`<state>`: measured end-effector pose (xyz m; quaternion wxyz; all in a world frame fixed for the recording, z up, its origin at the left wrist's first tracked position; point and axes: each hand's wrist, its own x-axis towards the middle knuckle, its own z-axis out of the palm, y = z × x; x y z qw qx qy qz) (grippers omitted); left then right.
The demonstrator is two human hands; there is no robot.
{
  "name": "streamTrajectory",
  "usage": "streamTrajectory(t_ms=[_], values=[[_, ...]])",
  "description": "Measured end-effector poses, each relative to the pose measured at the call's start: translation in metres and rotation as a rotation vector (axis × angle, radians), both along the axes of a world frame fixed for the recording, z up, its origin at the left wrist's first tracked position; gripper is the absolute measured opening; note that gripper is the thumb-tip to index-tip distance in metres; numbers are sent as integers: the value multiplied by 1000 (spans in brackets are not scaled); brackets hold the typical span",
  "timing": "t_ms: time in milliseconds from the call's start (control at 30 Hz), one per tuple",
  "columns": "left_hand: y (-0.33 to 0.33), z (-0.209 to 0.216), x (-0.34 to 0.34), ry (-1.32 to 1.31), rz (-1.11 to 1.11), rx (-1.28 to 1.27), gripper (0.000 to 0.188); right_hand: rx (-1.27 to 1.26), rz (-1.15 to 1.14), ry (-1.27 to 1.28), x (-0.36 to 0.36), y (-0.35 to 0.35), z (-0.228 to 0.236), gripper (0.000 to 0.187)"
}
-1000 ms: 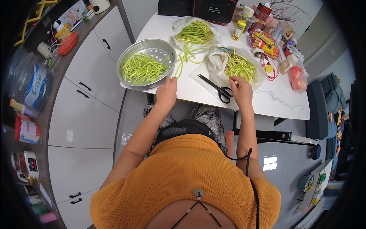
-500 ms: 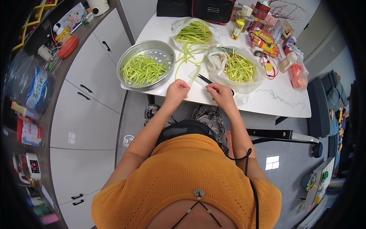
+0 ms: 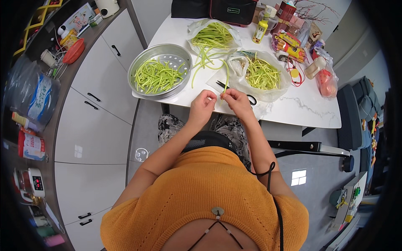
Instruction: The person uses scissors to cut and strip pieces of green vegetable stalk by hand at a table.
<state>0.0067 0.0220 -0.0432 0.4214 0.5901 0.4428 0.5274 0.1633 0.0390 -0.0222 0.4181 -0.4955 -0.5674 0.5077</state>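
A long green vegetable stem (image 3: 227, 75) rises from the fingertips of my right hand (image 3: 238, 103), which pinches its lower end over the table's front edge. Close beside it on the left, my left hand (image 3: 202, 108) has its fingers curled together; whatever they hold is too small to make out. Black scissors (image 3: 221, 84) lie on the table, partly hidden behind my right hand. At the left stands a round metal steamer pan (image 3: 181, 90) with holes in its bottom, holding cut green pieces (image 3: 155, 76). Long stems (image 3: 212, 36) spill from a plastic bag behind my hands.
Right of my hands sits a white plastic bag (image 3: 239, 78) filled with pale green scraps (image 3: 263, 75). A yellow bottle (image 3: 260, 32), snack packets (image 3: 289, 47) and a black case (image 3: 234, 11) crowd the back of the white table (image 3: 310, 109). White cabinets (image 3: 94, 134) run along the left.
The stem has passed from my left hand to my right hand and now stands up from it. My hands have come closer together, the left moving right.
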Motion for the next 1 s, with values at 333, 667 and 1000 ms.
streamTrajectory(t_ms=[333, 667, 1000], values=[[2, 39, -13, 445, 173, 522, 38, -102, 425, 95, 9, -24, 34, 16], [-2, 32, -12, 443, 28, 388, 28, 40, 251, 316, 10, -31, 36, 21], [-8, 40, -9, 507, -81, 299, 22, 240, 212, 137, 8, -33, 35, 31]])
